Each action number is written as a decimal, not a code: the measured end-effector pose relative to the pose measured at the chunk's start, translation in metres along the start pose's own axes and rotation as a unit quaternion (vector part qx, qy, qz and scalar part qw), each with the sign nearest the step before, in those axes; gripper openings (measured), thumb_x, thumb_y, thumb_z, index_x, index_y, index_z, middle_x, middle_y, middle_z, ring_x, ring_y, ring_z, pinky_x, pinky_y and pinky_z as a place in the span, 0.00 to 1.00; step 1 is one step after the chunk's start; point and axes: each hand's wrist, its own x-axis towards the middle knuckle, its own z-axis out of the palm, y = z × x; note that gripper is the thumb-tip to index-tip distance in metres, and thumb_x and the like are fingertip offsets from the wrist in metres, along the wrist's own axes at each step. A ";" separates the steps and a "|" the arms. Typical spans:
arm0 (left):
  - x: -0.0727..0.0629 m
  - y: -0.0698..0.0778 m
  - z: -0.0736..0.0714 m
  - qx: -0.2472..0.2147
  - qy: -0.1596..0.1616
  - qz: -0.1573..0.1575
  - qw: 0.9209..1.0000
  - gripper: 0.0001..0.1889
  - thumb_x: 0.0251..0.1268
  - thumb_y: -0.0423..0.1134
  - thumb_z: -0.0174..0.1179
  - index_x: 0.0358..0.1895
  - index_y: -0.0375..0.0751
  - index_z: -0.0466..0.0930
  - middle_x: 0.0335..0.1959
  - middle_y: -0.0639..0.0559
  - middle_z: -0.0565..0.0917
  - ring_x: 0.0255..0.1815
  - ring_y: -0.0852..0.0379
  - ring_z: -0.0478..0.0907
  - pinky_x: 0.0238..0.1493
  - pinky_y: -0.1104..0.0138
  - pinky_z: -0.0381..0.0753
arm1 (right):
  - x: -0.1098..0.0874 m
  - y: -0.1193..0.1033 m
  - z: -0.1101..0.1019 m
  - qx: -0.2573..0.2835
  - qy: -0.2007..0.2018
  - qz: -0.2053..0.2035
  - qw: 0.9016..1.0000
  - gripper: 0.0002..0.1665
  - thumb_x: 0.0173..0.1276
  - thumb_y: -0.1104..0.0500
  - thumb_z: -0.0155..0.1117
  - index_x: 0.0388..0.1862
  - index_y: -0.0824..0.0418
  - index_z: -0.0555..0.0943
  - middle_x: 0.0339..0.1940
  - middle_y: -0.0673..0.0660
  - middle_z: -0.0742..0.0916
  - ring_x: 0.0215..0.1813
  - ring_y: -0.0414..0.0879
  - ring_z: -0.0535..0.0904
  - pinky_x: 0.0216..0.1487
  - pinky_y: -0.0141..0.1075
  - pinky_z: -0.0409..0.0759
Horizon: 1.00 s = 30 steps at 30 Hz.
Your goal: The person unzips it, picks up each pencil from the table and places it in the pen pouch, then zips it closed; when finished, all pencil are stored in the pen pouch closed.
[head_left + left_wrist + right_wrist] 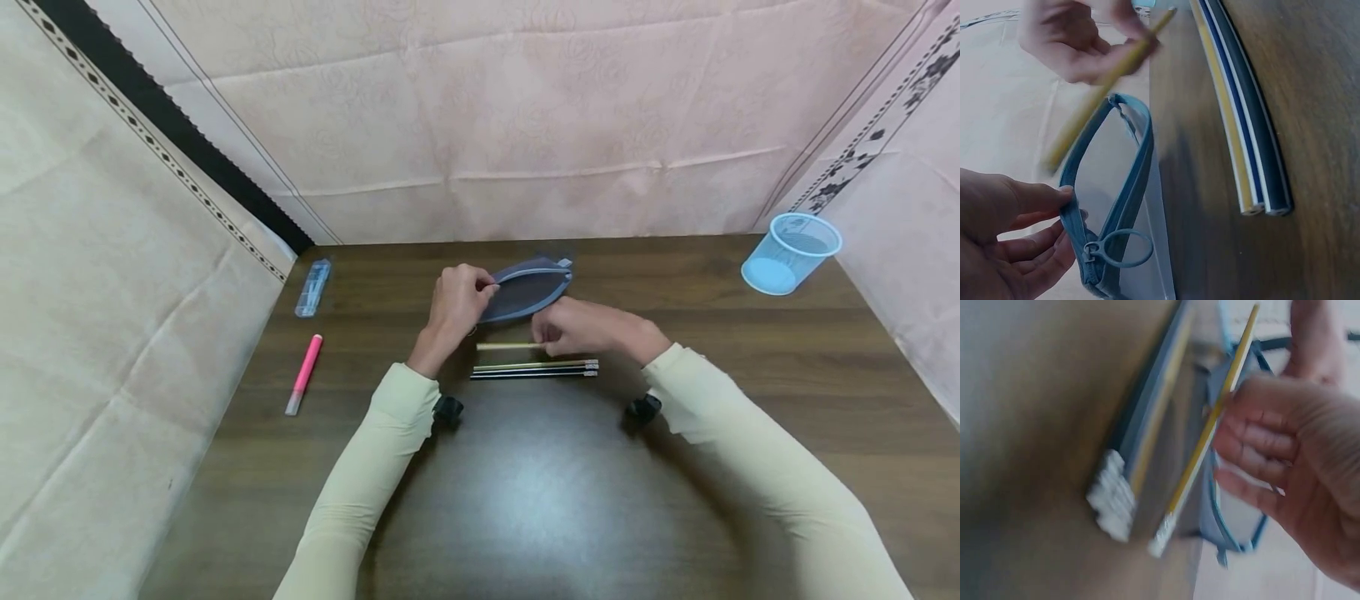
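Note:
My left hand point(459, 302) pinches the blue zipped rim of a mesh pencil pouch point(525, 293). In the left wrist view the pouch mouth is spread apart, with a ring-shaped zipper pull point(1124, 249) at the near end. Between thumb and fingers, my right hand point(583, 325) holds a yellow pencil point(1200, 447). Its silvery end points down in the right wrist view, and in the left wrist view the pencil crosses in front of the pouch rim. Just nearer to me, several pencils point(525, 372), yellow, blue and dark, lie side by side on the table.
On the left of the wooden table point(525, 500) are a pink marker point(306, 371) and a light blue, clear-looking flat item point(312, 287). A blue plastic cup point(787, 254) stands tilted in view at the back right. Pale cloth point(525, 125) hangs behind the table.

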 end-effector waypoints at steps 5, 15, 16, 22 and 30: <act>-0.001 0.000 -0.003 -0.016 -0.005 -0.013 1.000 0.07 0.67 0.38 0.67 0.41 0.40 0.91 0.38 0.47 0.91 0.35 0.54 0.85 0.40 0.62 0.85 | -0.016 0.015 -0.019 0.150 0.005 0.000 0.989 0.12 0.70 0.66 0.61 0.50 0.65 0.83 0.42 0.61 0.87 0.45 0.43 0.82 0.50 0.36 0.81; 0.000 0.004 -0.003 -0.018 -0.003 -0.019 1.000 0.07 0.67 0.38 0.67 0.42 0.40 0.91 0.39 0.47 0.91 0.34 0.55 0.84 0.40 0.63 0.84 | -0.010 0.021 -0.016 0.520 -0.033 0.166 0.837 0.16 0.78 0.67 0.50 0.55 0.79 0.77 0.38 0.55 0.88 0.42 0.42 0.85 0.50 0.38 0.86; 0.001 0.005 -0.003 -0.018 -0.002 -0.019 1.000 0.07 0.67 0.38 0.67 0.42 0.40 0.91 0.39 0.47 0.91 0.34 0.55 0.84 0.39 0.63 0.84 | -0.006 0.020 -0.014 0.564 -0.017 0.183 0.805 0.15 0.79 0.67 0.50 0.54 0.78 0.77 0.39 0.55 0.88 0.43 0.43 0.85 0.50 0.37 0.86; 0.001 0.008 0.000 -0.011 -0.005 -0.018 1.000 0.07 0.67 0.38 0.67 0.42 0.40 0.91 0.39 0.46 0.91 0.34 0.55 0.83 0.38 0.63 0.84 | 0.018 0.013 -0.007 0.718 0.085 0.236 0.649 0.11 0.80 0.66 0.48 0.52 0.71 0.76 0.48 0.63 0.85 0.46 0.48 0.87 0.50 0.34 0.86; 0.000 0.010 0.003 -0.014 -0.008 -0.009 1.000 0.07 0.67 0.37 0.66 0.40 0.38 0.91 0.36 0.46 0.90 0.32 0.55 0.83 0.38 0.64 0.84 | 0.046 0.010 -0.005 0.753 0.159 0.261 0.583 0.11 0.77 0.70 0.51 0.53 0.71 0.77 0.34 0.64 0.91 0.37 0.52 0.90 0.55 0.40 0.84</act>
